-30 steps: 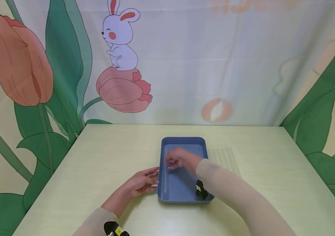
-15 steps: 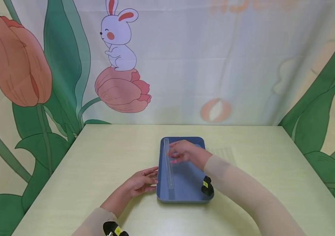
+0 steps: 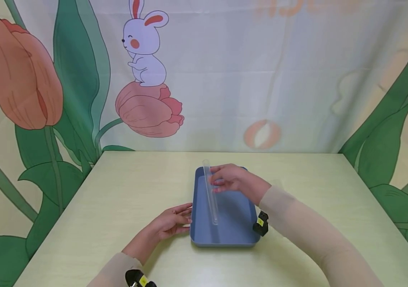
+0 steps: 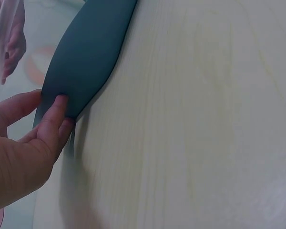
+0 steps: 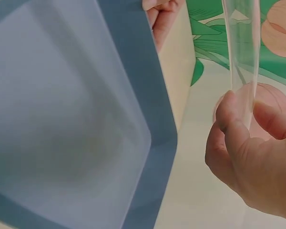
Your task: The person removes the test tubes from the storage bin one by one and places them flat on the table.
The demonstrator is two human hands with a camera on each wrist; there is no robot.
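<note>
My right hand (image 3: 227, 178) pinches a long clear tube (image 3: 211, 203) between thumb and fingertips, near its upper part. The tube is tilted above the blue tray (image 3: 236, 231), its top end reaching past the tray's far rim. In the right wrist view, the right hand (image 5: 252, 148) grips the tube (image 5: 243, 43) beside the tray's rim (image 5: 157, 124). My left hand (image 3: 173, 223) touches the tray's left side with extended fingers. The left wrist view shows these fingertips (image 4: 60, 101) against the outer wall (image 4: 88, 52).
A pale wood-grain table (image 3: 135, 179) bears the tray. Something clear and faint (image 3: 277, 183) lies right of the tray, mostly hidden by the right arm. Behind hangs a printed cloth (image 3: 218, 79) with a rabbit and tulips. Each wrist wears a small black device (image 3: 261, 224).
My right hand has lifted the clear tube from along the tray's left inner side and moved it up and to the right. The left hand has stayed against the tray.
</note>
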